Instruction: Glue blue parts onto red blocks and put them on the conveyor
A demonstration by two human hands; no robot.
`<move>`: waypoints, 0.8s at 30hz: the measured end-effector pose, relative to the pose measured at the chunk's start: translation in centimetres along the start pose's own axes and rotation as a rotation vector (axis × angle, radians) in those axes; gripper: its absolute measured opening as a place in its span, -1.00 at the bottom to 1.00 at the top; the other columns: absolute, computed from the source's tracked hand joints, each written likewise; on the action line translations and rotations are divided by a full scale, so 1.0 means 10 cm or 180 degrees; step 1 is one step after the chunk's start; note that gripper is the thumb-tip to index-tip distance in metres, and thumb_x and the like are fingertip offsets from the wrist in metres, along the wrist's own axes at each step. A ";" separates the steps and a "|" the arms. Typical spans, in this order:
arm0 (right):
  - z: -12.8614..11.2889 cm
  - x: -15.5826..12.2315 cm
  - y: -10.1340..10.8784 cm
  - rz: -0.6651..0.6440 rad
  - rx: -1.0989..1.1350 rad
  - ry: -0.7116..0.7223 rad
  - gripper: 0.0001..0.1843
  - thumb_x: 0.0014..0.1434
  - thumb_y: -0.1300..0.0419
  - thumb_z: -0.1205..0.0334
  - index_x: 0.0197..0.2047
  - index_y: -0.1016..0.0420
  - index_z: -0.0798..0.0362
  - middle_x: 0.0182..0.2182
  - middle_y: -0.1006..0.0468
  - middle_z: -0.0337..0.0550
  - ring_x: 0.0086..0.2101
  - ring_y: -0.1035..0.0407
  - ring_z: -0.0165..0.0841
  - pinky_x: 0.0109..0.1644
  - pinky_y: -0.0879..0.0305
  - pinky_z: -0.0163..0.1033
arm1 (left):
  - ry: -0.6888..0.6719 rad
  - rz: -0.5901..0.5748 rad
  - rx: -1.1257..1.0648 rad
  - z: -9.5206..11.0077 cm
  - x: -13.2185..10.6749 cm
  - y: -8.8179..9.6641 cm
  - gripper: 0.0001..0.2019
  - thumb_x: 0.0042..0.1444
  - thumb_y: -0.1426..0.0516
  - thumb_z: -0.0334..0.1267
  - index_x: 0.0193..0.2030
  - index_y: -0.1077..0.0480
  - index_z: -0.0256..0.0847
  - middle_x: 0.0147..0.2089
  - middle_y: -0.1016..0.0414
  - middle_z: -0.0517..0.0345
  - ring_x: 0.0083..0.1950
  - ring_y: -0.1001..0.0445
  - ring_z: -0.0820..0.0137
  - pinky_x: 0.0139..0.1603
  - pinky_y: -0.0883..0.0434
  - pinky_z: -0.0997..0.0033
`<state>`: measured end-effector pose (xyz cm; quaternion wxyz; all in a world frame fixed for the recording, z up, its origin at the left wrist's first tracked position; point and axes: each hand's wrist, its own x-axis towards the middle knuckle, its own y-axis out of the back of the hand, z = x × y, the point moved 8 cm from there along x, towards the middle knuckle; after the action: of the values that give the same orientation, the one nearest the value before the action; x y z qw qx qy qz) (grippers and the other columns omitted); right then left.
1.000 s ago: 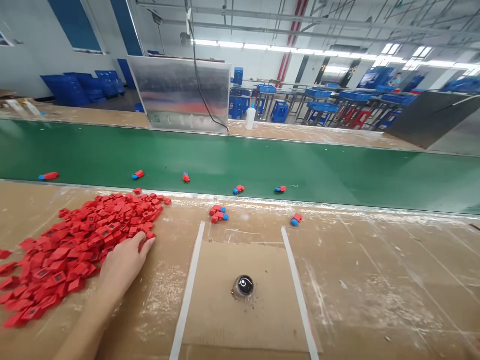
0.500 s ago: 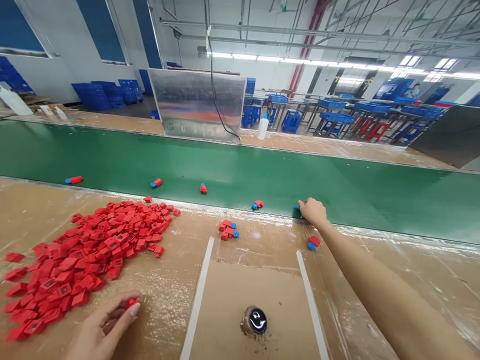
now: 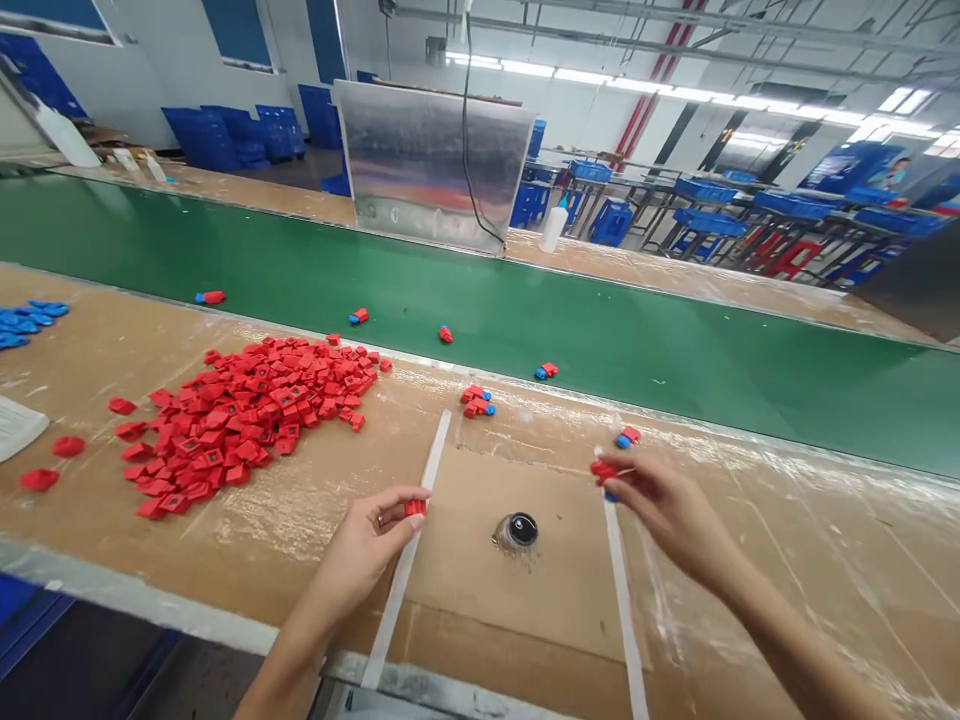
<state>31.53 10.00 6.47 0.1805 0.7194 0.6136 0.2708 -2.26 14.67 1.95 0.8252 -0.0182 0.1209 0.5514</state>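
Note:
My left hand [image 3: 371,535] pinches a small red plastic piece [image 3: 414,507] between thumb and fingertips, over the left white strip [image 3: 409,565]. My right hand [image 3: 664,505] holds a red-and-blue assembled piece [image 3: 604,470] at its fingertips, above the right white strip [image 3: 622,600]. Between both hands a round black knob [image 3: 519,528] sits in the cardboard work surface [image 3: 487,600]. A large pile of red pieces [image 3: 247,415] lies to the left. One red-and-blue piece [image 3: 628,436] rests just beyond my right hand.
A green conveyor belt [image 3: 675,360] runs behind the bench and carries several red-and-blue pieces [image 3: 546,371]. A small cluster of pieces [image 3: 477,401] lies by the belt edge. Blue pieces [image 3: 22,320] sit far left. A metal panel [image 3: 431,165] and a white bottle [image 3: 553,225] stand beyond the belt.
My right hand drew back from the belt edge with a red-and-blue piece. My left hand carried a red piece toward the middle. The view tilted down and left.

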 end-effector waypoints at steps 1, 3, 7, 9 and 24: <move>-0.15 -0.16 -0.11 -0.0108 -0.0101 0.0160 -0.70 0.28 -0.12 0.08 -0.01 -0.46 0.05 -0.14 -0.58 0.01 -0.22 -0.51 -0.23 -0.13 -0.48 -0.08 | -0.0034 -0.0029 -0.0027 0.02 -0.01 -0.05 -0.72 0.10 -0.22 -0.14 -0.09 -0.51 -0.22 -0.11 -0.58 0.02 -0.04 -0.50 0.25 -0.01 -0.39 0.35; -0.39 -0.38 -0.30 -0.0266 -0.0386 0.0376 -0.72 0.32 -0.07 0.17 0.04 -0.44 0.03 -0.13 -0.56 0.00 -0.22 -0.49 -0.25 -0.14 -0.47 -0.09 | -0.0142 -0.0131 -0.0091 0.04 -0.03 -0.14 -0.76 0.12 -0.21 -0.15 -0.13 -0.49 -0.22 -0.14 -0.57 0.05 -0.06 -0.51 0.26 0.01 -0.39 0.33; -0.63 -0.51 -0.51 -0.0292 -0.0737 0.0589 -0.74 0.35 -0.04 0.21 0.05 -0.40 0.03 -0.16 -0.54 -0.03 -0.32 -0.46 -0.30 -0.21 -0.45 -0.14 | -0.0207 -0.0211 -0.0210 0.00 -0.11 -0.28 -0.70 0.10 -0.23 -0.18 -0.03 -0.43 -0.19 -0.15 -0.54 0.09 -0.12 -0.53 0.31 0.00 -0.41 0.30; -0.67 -0.50 -0.57 -0.0264 -0.0841 0.0695 -0.77 0.36 -0.03 0.21 0.01 -0.41 0.04 -0.16 -0.53 -0.04 -0.32 -0.46 -0.29 -0.23 -0.45 -0.15 | -0.0130 -0.0214 -0.0237 -0.07 -0.15 -0.33 -0.65 0.11 -0.23 -0.18 0.03 -0.41 -0.21 -0.11 -0.55 0.04 -0.08 -0.54 0.28 0.05 -0.40 0.27; -0.92 -0.48 -0.72 -0.0348 -0.1112 0.1148 -0.78 0.39 0.00 0.26 -0.04 -0.45 0.02 -0.21 -0.50 -0.04 -0.26 -0.45 -0.27 -0.23 -0.40 -0.20 | 0.0179 -0.0928 -0.1095 -0.30 -0.33 -1.05 -0.77 0.05 -0.25 -0.23 -0.18 -0.35 -0.22 -0.50 -0.45 0.29 -0.53 -0.42 0.50 -0.49 -0.39 0.55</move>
<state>19.79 5.91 8.64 0.2040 0.5831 0.6178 0.4866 5.62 7.04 -1.27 0.8772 -0.1912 0.0442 0.4381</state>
